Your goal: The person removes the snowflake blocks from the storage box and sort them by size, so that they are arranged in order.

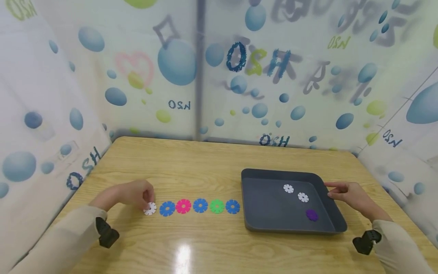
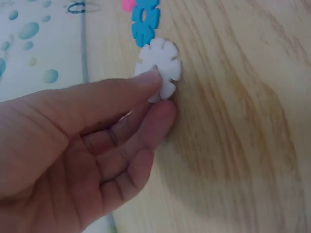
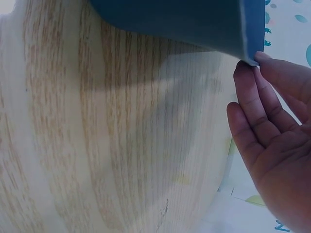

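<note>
Pinching the white disc (image 2: 167, 58) by its edge between thumb and fingers, the left hand (image 1: 138, 193) is at the left end of a row on the table (image 1: 178, 163); whether the disc lies fully flat there I cannot tell. So small a hold could let it slip or tip if the fingertips rolled. The leftmost blue disc (image 1: 163, 209) is just beside it, so a slight sideways push might knock that one into the pink disc (image 1: 179, 206) close by and bend the line. At the other end, the right hand's (image 1: 352, 198) thumb and fingers pinch the rim of the grey tray (image 1: 270, 205). The rightmost blue disc (image 1: 228, 206) lies near the tray's left wall, so a careless shove leftward could drive the wall into it, while a jolt or tilt might slide the purple disc (image 1: 311, 215) inside.
</note>
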Action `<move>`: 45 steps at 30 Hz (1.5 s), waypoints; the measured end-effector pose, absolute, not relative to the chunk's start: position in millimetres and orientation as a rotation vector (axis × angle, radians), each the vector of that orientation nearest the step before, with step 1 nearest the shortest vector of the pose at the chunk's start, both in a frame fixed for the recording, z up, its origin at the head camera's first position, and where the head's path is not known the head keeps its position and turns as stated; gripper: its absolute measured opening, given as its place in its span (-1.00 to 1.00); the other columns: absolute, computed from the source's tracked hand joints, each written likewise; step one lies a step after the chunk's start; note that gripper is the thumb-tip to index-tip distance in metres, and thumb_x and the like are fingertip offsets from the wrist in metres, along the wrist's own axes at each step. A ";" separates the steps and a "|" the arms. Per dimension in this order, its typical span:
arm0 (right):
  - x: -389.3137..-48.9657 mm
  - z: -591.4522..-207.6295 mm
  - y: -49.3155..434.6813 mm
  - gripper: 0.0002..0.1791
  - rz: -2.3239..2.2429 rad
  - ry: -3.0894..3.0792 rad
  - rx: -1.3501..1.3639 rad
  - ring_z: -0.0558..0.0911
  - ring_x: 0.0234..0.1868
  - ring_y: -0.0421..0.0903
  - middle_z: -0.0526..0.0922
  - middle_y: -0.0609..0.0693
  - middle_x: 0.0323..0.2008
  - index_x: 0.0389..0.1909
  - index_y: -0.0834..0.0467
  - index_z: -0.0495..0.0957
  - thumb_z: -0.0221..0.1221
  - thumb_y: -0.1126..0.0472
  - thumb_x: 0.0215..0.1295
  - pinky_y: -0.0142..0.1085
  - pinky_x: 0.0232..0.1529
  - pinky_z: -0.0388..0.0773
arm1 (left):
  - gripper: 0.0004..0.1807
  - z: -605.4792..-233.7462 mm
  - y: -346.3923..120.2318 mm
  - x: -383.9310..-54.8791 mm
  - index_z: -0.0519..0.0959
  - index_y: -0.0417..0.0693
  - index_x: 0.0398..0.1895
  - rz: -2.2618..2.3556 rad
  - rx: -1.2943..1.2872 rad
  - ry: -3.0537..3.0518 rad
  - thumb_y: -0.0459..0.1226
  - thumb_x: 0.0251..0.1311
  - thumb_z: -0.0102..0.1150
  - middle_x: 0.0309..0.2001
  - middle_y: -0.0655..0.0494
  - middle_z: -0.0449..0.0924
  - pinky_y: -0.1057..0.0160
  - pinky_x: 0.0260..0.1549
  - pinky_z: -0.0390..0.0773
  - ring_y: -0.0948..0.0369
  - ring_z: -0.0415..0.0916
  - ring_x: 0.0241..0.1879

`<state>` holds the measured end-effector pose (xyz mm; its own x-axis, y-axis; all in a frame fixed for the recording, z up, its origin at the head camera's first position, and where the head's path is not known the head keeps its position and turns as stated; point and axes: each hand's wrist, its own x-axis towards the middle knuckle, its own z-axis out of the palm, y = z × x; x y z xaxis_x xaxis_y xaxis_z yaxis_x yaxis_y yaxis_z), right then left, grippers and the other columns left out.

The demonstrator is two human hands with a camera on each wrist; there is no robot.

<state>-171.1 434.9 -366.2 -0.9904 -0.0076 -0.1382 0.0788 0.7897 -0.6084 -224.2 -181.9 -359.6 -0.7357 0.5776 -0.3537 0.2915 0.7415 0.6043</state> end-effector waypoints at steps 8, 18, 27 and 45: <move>-170.9 -365.2 434.2 -0.43 -0.973 2.852 0.045 0.58 -0.27 -0.09 0.63 0.12 -0.28 0.14 0.42 0.35 0.20 0.16 0.19 -0.04 -0.17 0.49 | -0.85 -367.2 -182.0 -226.7 0.51 -0.17 -0.45 0.800 0.700 2.340 -0.45 -0.09 0.29 -0.50 0.12 0.44 0.30 -0.46 0.41 0.23 0.36 -0.46; -170.9 -367.2 435.5 -0.42 -0.969 2.850 0.054 0.59 -0.26 -0.05 0.63 0.13 -0.27 0.14 0.42 0.34 0.20 0.14 0.20 0.00 -0.16 0.48 | -0.83 -376.1 -189.2 -230.1 0.51 -0.20 -0.41 0.852 0.764 2.362 -0.39 -0.08 0.31 -0.45 0.13 0.45 0.32 -0.44 0.42 0.24 0.37 -0.43; -169.6 -367.4 437.0 -0.44 -1.010 2.847 0.002 0.59 -0.29 -0.13 0.63 0.11 -0.29 0.14 0.44 0.34 0.18 0.17 0.21 -0.19 -0.22 0.51 | -0.81 -360.4 -172.9 -228.8 0.48 -0.16 -0.36 0.762 0.742 2.452 -0.37 -0.03 0.30 -0.43 0.11 0.43 0.26 -0.43 0.42 0.21 0.36 -0.41; -171.6 -370.4 438.3 -0.41 -1.028 2.849 0.031 0.58 -0.27 -0.13 0.63 0.11 -0.27 0.15 0.41 0.34 0.19 0.12 0.21 -0.19 -0.21 0.51 | -0.87 -344.9 -41.6 -244.1 0.50 -0.20 -0.28 0.751 1.143 2.361 -0.41 0.08 0.16 -0.43 0.14 0.49 0.33 -0.42 0.45 0.27 0.44 -0.43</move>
